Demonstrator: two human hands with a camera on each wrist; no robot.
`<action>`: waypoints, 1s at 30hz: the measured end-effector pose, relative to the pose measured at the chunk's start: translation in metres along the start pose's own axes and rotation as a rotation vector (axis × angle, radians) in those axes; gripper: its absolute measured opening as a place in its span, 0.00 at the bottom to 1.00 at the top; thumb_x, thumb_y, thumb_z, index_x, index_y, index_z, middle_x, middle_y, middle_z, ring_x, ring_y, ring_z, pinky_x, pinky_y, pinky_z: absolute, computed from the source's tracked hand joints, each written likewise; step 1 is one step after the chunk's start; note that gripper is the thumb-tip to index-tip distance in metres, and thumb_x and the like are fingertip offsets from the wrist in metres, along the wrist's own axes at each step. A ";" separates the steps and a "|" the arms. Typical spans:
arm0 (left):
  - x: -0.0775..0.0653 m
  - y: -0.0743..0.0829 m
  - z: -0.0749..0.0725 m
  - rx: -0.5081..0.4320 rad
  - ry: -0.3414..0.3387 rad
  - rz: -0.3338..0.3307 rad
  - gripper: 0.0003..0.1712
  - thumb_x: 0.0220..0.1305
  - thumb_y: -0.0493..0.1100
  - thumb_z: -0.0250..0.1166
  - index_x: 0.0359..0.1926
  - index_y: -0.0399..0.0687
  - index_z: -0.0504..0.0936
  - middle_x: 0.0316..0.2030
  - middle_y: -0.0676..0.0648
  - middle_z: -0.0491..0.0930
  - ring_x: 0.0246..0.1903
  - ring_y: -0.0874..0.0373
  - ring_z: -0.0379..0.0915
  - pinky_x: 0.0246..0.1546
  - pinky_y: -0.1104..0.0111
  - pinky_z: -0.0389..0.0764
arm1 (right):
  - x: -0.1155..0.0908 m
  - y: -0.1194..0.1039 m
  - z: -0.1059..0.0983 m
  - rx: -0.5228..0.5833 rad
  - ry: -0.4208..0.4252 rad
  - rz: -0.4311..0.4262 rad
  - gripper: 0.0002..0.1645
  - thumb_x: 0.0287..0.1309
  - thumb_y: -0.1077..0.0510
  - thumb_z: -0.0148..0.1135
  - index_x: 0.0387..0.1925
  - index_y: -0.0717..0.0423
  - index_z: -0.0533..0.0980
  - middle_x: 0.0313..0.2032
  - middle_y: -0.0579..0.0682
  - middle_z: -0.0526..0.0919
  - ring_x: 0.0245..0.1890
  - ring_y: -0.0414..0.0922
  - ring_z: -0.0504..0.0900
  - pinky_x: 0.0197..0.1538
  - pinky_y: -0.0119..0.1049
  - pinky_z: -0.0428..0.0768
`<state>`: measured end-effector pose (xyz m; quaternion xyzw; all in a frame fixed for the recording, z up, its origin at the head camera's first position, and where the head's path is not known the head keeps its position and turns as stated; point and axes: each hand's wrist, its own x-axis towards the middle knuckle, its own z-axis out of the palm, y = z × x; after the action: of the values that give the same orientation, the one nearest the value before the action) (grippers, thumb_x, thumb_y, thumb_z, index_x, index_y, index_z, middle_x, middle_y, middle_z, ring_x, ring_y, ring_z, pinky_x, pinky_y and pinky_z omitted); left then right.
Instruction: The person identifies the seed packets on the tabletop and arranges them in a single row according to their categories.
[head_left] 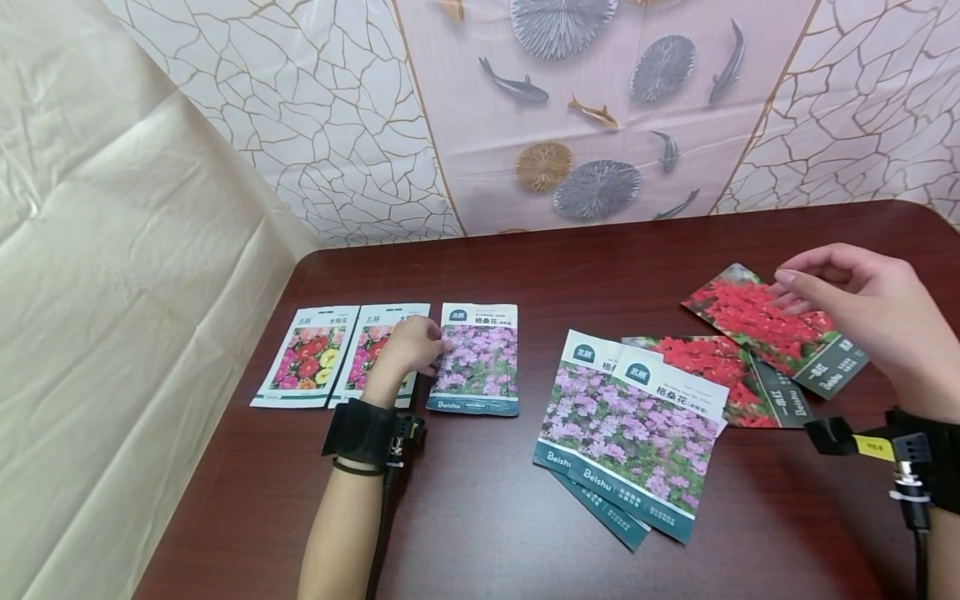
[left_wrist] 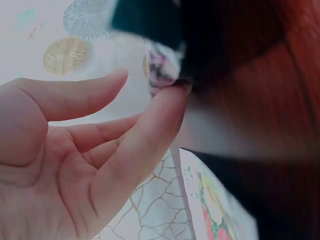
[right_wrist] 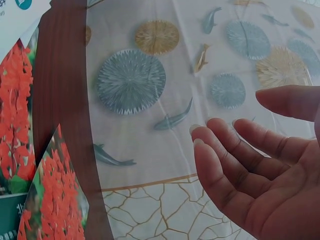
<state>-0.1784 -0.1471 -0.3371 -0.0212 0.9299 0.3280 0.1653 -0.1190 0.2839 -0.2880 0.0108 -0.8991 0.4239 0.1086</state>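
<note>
My left hand (head_left: 407,348) touches the left edge of a seed packet with purple flowers (head_left: 480,358), which lies on the table. In the left wrist view a finger (left_wrist: 145,135) meets the blurred packet edge, while the thumb (left_wrist: 85,97) stays apart. Two seed packets with mixed red, pink and yellow flowers (head_left: 307,358) lie side by side at the left, the nearer one partly behind the hand. At the right, my right hand (head_left: 873,300) hovers over packets with red flowers (head_left: 757,312), its fingers (right_wrist: 240,170) loosely bent and holding nothing.
Several purple-flower packets (head_left: 645,442) lie fanned and overlapping at centre right, partly over a red-flower packet (head_left: 705,367). The dark wood table (head_left: 480,517) ends at a patterned cloth (head_left: 345,108) behind and a cream cloth (head_left: 135,250) at the left.
</note>
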 end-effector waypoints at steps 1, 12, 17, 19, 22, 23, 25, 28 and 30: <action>-0.001 0.001 0.000 0.013 0.009 0.005 0.15 0.62 0.38 0.60 0.47 0.31 0.74 0.36 0.38 0.76 0.27 0.52 0.78 0.22 0.70 0.79 | 0.000 0.001 0.000 -0.002 0.004 -0.009 0.12 0.65 0.58 0.49 0.42 0.64 0.70 0.25 0.26 0.75 0.24 0.27 0.76 0.26 0.19 0.72; -0.010 0.014 0.005 0.289 0.091 0.198 0.19 0.61 0.46 0.61 0.50 0.39 0.75 0.40 0.40 0.79 0.40 0.48 0.74 0.41 0.57 0.73 | 0.002 0.003 -0.002 -0.110 0.007 0.029 0.17 0.62 0.51 0.53 0.41 0.62 0.73 0.22 0.25 0.72 0.22 0.24 0.72 0.23 0.21 0.68; -0.015 0.024 0.014 0.379 -0.036 0.323 0.31 0.60 0.49 0.62 0.60 0.40 0.68 0.57 0.38 0.69 0.58 0.45 0.61 0.56 0.55 0.64 | 0.002 0.003 -0.004 -0.125 0.006 0.030 0.17 0.62 0.51 0.54 0.41 0.62 0.74 0.21 0.25 0.72 0.22 0.23 0.71 0.23 0.21 0.68; -0.017 0.027 0.018 0.441 -0.095 0.373 0.35 0.58 0.51 0.63 0.63 0.43 0.65 0.62 0.38 0.62 0.63 0.44 0.52 0.60 0.53 0.58 | 0.002 0.004 -0.004 -0.124 0.005 0.030 0.17 0.61 0.51 0.55 0.40 0.62 0.74 0.20 0.25 0.72 0.22 0.23 0.71 0.23 0.21 0.68; -0.022 0.031 0.023 0.519 -0.173 0.426 0.40 0.57 0.54 0.64 0.66 0.46 0.61 0.66 0.39 0.54 0.66 0.42 0.44 0.62 0.51 0.53 | 0.003 0.005 -0.005 -0.132 0.007 0.026 0.17 0.61 0.51 0.55 0.40 0.62 0.74 0.20 0.25 0.73 0.21 0.23 0.71 0.23 0.21 0.67; -0.024 0.032 0.024 0.538 -0.192 0.438 0.41 0.56 0.55 0.64 0.67 0.47 0.60 0.67 0.40 0.53 0.66 0.42 0.42 0.62 0.50 0.52 | 0.003 0.006 -0.005 -0.145 0.007 0.024 0.17 0.61 0.51 0.55 0.40 0.63 0.74 0.21 0.28 0.74 0.21 0.23 0.71 0.23 0.21 0.67; -0.027 0.035 0.026 0.560 -0.230 0.443 0.42 0.56 0.56 0.64 0.67 0.48 0.58 0.68 0.41 0.50 0.67 0.42 0.40 0.62 0.49 0.51 | 0.004 0.005 -0.005 -0.164 0.006 0.025 0.18 0.61 0.51 0.54 0.40 0.63 0.74 0.22 0.35 0.77 0.21 0.22 0.70 0.23 0.21 0.66; -0.028 0.037 0.030 0.575 -0.258 0.422 0.43 0.56 0.56 0.64 0.68 0.50 0.56 0.69 0.42 0.47 0.67 0.44 0.38 0.61 0.46 0.51 | 0.004 0.003 -0.005 -0.196 -0.004 0.028 0.18 0.62 0.51 0.54 0.40 0.65 0.73 0.26 0.54 0.81 0.20 0.21 0.68 0.23 0.20 0.65; -0.028 0.037 0.033 0.587 -0.262 0.403 0.43 0.56 0.55 0.64 0.69 0.51 0.55 0.69 0.43 0.45 0.67 0.45 0.36 0.60 0.44 0.50 | 0.005 0.001 -0.005 -0.204 -0.013 0.026 0.18 0.62 0.52 0.54 0.40 0.66 0.73 0.27 0.59 0.81 0.20 0.20 0.68 0.23 0.20 0.65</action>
<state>-0.1476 -0.0999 -0.3301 0.2526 0.9407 0.0734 0.2140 -0.1226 0.2891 -0.2850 -0.0095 -0.9383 0.3315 0.0979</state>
